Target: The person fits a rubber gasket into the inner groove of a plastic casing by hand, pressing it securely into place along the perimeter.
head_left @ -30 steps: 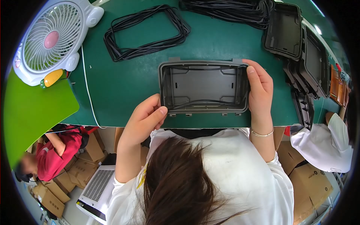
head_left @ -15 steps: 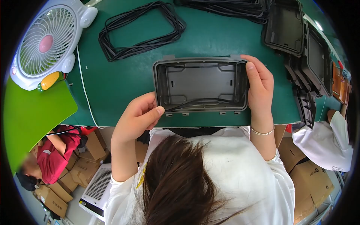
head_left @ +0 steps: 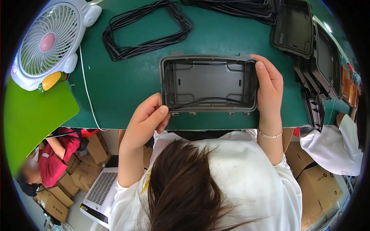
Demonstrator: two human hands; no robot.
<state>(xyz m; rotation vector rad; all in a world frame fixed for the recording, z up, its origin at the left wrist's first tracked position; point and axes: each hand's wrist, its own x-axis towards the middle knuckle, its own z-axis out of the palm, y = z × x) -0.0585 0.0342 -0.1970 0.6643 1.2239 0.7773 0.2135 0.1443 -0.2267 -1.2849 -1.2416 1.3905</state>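
Observation:
A dark grey rectangular plastic case [head_left: 209,82], its hollow side facing up, is held near the table's front edge. My left hand [head_left: 148,117] pinches its lower left corner, the thumb on the rim. My right hand [head_left: 269,86] grips the right side, thumb on the upper right corner and fingers behind. A thin black rubber ring [head_left: 204,99] lies loosely in the case; its lower strand bows inward from the left thumb, and its upper strand runs just inside the top wall.
Bundled black rings [head_left: 148,32] lie beyond the case, with another bundle [head_left: 239,9] at the back. Stacked dark cases [head_left: 327,57] stand at the right. A white fan [head_left: 48,42] and a green mat [head_left: 34,115] are at the left. Other people sit at both sides.
The case has risen slightly in view and tilted a little. The ring's lower strand now bows further from the front wall near my left thumb. Both hands keep their grip.

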